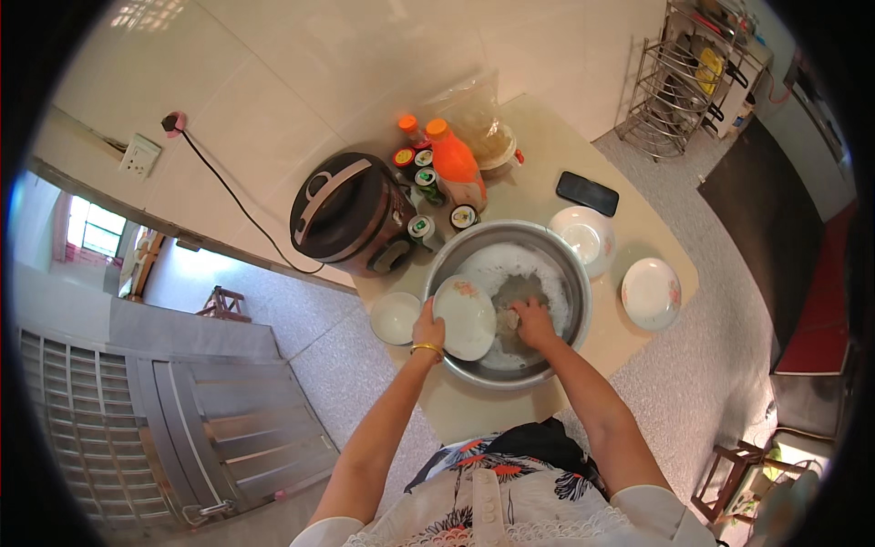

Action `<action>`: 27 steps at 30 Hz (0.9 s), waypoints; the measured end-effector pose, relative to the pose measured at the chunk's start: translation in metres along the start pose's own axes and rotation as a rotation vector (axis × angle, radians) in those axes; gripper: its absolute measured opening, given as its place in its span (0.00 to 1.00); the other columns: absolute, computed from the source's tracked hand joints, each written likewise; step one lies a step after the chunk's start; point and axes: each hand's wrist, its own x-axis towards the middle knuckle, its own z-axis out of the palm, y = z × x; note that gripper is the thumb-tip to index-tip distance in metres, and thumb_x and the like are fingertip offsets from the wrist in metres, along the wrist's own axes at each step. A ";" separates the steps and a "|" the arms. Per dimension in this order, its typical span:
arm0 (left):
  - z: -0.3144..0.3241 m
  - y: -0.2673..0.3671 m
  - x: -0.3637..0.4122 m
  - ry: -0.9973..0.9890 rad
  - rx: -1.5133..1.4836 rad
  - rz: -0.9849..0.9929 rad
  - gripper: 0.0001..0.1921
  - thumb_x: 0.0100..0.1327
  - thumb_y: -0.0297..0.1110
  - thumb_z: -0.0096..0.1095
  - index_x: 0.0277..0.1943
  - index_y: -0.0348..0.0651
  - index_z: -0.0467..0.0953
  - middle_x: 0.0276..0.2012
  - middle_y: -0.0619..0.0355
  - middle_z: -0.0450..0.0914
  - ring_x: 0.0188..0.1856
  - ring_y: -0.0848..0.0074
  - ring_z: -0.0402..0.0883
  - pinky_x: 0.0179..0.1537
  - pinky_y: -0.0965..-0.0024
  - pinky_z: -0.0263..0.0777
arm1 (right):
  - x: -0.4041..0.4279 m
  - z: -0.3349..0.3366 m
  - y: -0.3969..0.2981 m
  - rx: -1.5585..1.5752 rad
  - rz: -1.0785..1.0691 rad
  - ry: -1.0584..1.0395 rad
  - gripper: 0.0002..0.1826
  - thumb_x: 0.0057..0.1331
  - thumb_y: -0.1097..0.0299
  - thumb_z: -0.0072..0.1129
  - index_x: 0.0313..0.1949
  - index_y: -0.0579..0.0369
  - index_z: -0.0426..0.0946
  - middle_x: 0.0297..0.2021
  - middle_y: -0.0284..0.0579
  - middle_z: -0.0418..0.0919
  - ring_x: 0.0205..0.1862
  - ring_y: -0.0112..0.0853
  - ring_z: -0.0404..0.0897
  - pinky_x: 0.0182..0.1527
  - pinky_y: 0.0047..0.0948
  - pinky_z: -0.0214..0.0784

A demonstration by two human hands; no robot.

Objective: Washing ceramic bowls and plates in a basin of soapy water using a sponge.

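Note:
A large metal basin (583,328) of sudsy water stands on the table before me. My left hand (428,330) grips the left edge of a white plate with a floral print (465,318), tilted over the basin's left side. Inside the basin, my right hand (534,323) is at the water with its fingers around a pale, crumpled cloth or scrubber (507,320); its exact kind is unclear. A white bowl (395,318) sits left of the basin. Two floral white dishes, one (582,239) by the basin's upper right rim and another (651,294) farther right, rest on the table.
A rice cooker (348,212) stands at the back left, its cord running to the wall. Beside it are an orange bottle (454,161), several cans and jars, and a plastic bag (472,109). A black phone (588,193) lies near the table's (547,150) right edge. A metal rack (673,96) stands beyond.

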 end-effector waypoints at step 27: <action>0.013 0.002 0.007 -0.352 -0.875 -0.362 0.23 0.60 0.52 0.39 0.52 0.45 0.60 0.42 0.59 0.69 0.39 0.77 0.72 0.32 0.73 0.71 | -0.009 -0.001 -0.088 0.883 -0.098 0.053 0.24 0.47 0.74 0.46 0.47 0.53 0.65 0.39 0.51 0.63 0.41 0.42 0.65 0.45 0.32 0.59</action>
